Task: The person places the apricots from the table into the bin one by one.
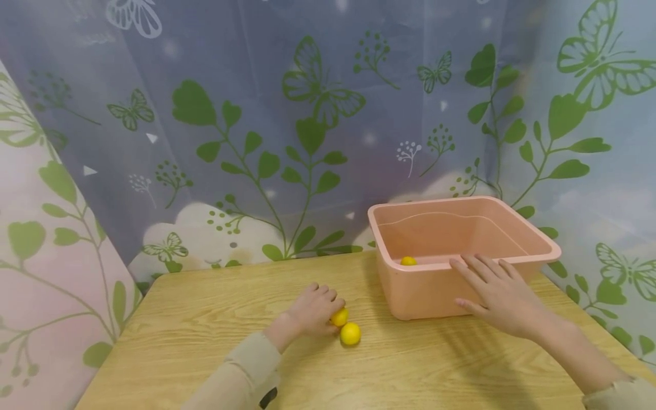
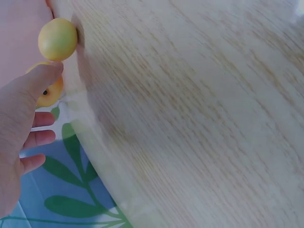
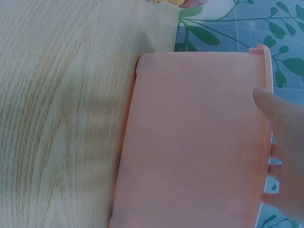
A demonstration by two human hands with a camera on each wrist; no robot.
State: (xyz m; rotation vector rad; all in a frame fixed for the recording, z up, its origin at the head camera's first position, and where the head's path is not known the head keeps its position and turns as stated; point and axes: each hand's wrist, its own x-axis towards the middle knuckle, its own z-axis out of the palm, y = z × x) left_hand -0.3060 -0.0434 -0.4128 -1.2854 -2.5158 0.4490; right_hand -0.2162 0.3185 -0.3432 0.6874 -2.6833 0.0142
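My left hand [image 1: 314, 310] holds a round yellow fruit [image 1: 340, 317] low over the wooden table, its fingers bent over the far side. In the left wrist view the thumb crosses this fruit [image 2: 47, 96], which has a small dark spot at one end. A second yellow fruit [image 1: 351, 334] lies on the table right beside it. On the right, my right hand [image 1: 504, 296] rests at the near rim of a pink plastic tub [image 1: 425, 293], fingers extended. Its thumb lies along the tub's outer wall [image 3: 199, 133] in the right wrist view.
Inside the tub, another yellow fruit [image 1: 408, 261] shows just above the near rim; the rest of the tub's floor is partly hidden. The wooden table [image 1: 215, 319] ends at a printed curtain [image 1: 246, 142] with leaves and butterflies, which also runs along both sides.
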